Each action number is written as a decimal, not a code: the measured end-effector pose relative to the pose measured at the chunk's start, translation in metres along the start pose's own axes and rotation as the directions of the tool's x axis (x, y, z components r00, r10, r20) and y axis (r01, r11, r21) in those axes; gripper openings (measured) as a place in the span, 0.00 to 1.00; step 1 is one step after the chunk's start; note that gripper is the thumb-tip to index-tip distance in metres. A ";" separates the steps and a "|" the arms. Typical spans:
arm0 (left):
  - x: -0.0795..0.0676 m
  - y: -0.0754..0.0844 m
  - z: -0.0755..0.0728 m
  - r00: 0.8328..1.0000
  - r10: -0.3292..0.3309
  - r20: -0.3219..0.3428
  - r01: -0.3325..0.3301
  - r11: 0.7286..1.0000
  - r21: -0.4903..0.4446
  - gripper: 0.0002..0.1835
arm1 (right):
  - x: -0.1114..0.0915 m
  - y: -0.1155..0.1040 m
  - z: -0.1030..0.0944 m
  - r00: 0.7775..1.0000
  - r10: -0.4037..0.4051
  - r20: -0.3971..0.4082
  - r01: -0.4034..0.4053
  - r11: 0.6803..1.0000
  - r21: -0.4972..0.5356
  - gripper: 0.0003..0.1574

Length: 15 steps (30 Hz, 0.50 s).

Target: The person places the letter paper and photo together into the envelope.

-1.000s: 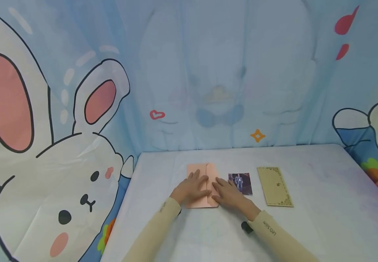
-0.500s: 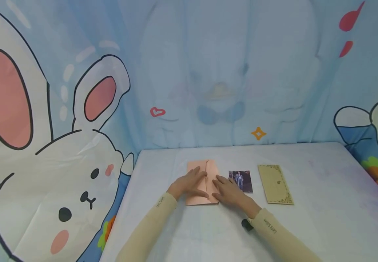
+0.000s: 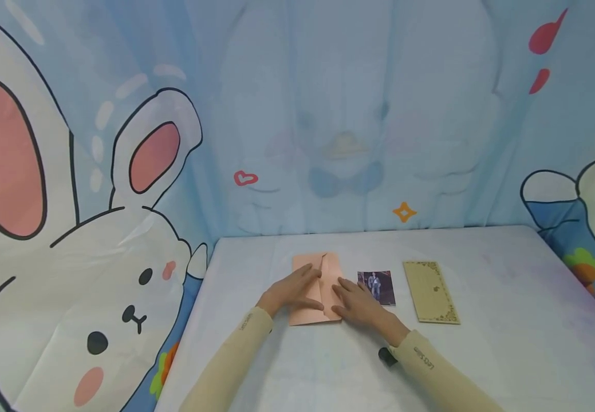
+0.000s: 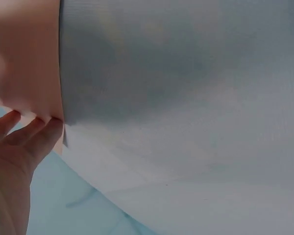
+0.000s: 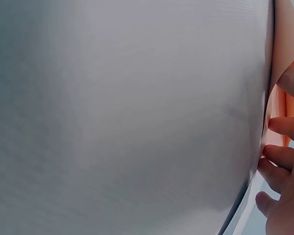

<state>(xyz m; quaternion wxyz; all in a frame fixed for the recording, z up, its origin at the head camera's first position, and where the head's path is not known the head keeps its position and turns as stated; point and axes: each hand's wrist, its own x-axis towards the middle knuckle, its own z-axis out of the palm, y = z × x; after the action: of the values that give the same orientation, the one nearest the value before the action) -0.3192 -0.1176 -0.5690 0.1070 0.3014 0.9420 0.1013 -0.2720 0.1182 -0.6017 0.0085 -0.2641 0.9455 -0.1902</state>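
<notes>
A pink paper envelope (image 3: 304, 316) lies on the white-covered table in the head view, its long flap (image 3: 331, 269) on the right side. My left hand (image 3: 292, 289) rests across the envelope's left part, fingers spread and thumb near the flap's edge. In the left wrist view, several fingertips (image 4: 53, 122) touch the pink paper. On the flap's right side, my right hand (image 3: 364, 304) presses with extended fingers. The right wrist view has those fingers (image 5: 284, 128) against the paper, which bows up at one edge (image 5: 286, 36). Neither hand visibly grips the envelope.
Just right of the envelope lies a small photo (image 3: 377, 288), partly behind the right hand. Farther right is a tan card (image 3: 431, 292) with an ornamental border. The white table (image 3: 503, 343) backs onto a blue cartoon curtain (image 3: 297, 114). A black wrist device (image 3: 387, 357) hangs under the right sleeve.
My left hand has slid slightly left over the envelope, its thumb and fingers still spread. The right hand stays on the flap. The whole head view has shifted a little.
</notes>
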 end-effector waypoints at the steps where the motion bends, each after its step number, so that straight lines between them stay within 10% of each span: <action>1: 0.000 -0.001 0.001 1.000 0.004 -0.007 -0.004 1.000 -0.005 0.46 | 0.000 0.000 0.000 1.000 -0.002 -0.001 0.002 1.000 0.002 0.38; 15: 0.000 -0.001 0.003 0.999 0.032 -0.043 -0.031 0.999 0.032 0.46 | -0.001 0.000 0.001 1.000 0.002 -0.020 -0.002 1.000 -0.015 0.37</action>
<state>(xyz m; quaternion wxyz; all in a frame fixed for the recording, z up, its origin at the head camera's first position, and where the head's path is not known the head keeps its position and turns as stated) -0.3189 -0.1176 -0.5725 0.0803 0.3156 0.9407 0.0949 -0.2709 0.1182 -0.6031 -0.0029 -0.2614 0.9472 -0.1855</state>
